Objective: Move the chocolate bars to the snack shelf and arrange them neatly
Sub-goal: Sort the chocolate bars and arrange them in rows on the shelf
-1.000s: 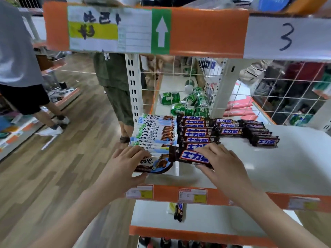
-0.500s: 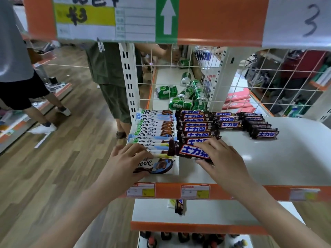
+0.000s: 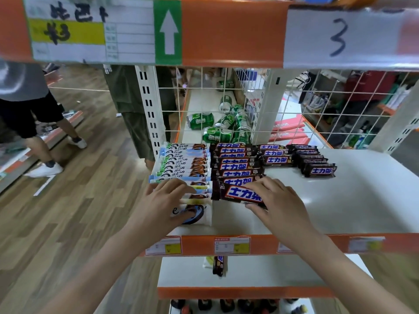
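On the white snack shelf (image 3: 340, 200) lie a column of white Dove bars (image 3: 183, 164) at the left and rows of brown Snickers bars (image 3: 238, 165) beside them. My right hand (image 3: 276, 200) pinches the nearest brown Snickers bar (image 3: 235, 193) by its right end, at the front of that column. My left hand (image 3: 163, 200) rests with its fingers spread over the front Dove bars (image 3: 195, 214). A third short row of brown bars (image 3: 317, 165) lies further right.
Green cans (image 3: 223, 126) lie behind the wire mesh back. The shelf above has an orange edge (image 3: 231, 32) close overhead. One brown bar (image 3: 218, 265) lies on the lower shelf. Two people stand on the wooden floor at the left.
The view has shifted slightly. My right hand has kept hold of the front Snickers bar and nudged it closer to the column. My left hand stays on the Dove bars.
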A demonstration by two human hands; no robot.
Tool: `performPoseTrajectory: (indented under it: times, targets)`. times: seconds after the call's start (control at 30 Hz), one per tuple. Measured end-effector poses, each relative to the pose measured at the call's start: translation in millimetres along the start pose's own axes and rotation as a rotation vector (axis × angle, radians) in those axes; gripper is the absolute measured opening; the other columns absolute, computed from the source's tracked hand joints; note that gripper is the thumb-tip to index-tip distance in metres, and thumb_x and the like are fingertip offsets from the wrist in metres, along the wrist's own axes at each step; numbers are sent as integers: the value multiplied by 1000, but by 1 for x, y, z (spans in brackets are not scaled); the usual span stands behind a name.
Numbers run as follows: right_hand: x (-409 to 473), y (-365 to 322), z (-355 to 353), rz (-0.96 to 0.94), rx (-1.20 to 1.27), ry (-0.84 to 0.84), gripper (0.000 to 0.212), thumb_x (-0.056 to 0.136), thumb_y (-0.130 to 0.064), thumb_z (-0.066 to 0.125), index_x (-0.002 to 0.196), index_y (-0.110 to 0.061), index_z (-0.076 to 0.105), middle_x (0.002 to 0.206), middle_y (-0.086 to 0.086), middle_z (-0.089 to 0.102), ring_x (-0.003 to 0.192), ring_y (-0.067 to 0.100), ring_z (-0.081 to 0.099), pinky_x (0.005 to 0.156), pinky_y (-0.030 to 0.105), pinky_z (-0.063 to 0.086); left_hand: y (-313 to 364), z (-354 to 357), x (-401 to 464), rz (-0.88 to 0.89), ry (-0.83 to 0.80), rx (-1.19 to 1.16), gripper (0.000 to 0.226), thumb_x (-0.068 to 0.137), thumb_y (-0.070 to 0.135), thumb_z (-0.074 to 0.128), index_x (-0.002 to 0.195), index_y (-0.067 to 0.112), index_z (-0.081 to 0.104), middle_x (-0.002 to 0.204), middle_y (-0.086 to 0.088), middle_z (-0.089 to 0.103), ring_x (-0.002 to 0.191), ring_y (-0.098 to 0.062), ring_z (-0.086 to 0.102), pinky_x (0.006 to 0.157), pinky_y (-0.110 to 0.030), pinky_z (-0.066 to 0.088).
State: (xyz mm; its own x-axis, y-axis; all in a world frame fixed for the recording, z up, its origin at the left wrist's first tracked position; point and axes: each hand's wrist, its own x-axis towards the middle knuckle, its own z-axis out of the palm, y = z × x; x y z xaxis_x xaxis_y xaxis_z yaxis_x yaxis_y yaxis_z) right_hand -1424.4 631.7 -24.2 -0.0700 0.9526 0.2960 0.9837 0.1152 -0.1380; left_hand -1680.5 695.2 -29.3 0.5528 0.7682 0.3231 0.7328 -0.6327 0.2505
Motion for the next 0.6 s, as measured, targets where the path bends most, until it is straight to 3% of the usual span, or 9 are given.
performPoseTrajectory:
  times: [0.23, 0.6]
  targets:
    - [-5, 34, -9, 48, -32, -24, 43, 87, -40, 59, 128, -27, 52, 115, -8, 55, 105, 16, 50, 80, 29, 37, 34, 22, 38, -8, -32, -62, 55, 78, 46, 67, 127, 29, 48, 130, 9, 49, 122, -16, 45, 97, -35, 32]
    - [5, 74, -7, 25, -38, -89, 44, 91, -41, 54, 133, -30, 46, 120, -10, 49, 113, 14, 45, 86, 27, 31, 62, 43, 67, -78, -4, -98, 65, 74, 53, 68, 130, 32, 44, 130, 11, 48, 120, -14, 47, 98, -35, 34]
